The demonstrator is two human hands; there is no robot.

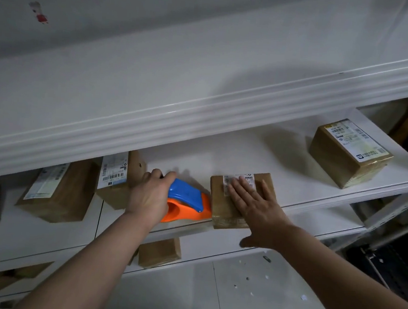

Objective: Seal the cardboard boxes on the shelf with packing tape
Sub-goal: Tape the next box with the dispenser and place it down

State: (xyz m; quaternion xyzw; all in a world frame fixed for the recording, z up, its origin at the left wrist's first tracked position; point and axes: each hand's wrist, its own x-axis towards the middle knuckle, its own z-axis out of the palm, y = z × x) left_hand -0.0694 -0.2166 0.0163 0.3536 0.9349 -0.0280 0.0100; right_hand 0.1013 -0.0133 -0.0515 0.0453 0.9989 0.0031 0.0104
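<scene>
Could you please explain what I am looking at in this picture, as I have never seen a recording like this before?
There is no machine here. The single picture comes from a wide-angle camera worn on a person's head, looking forward and down, so the two bare arms reaching in are the wearer's own. The left hand grips a blue and orange tape dispenser, which sits close against the left side of a small cardboard box on a white shelf. The right hand lies flat on top of that box, fingers straight. More labelled boxes stand on the same shelf, at the far right and at the left.
</scene>
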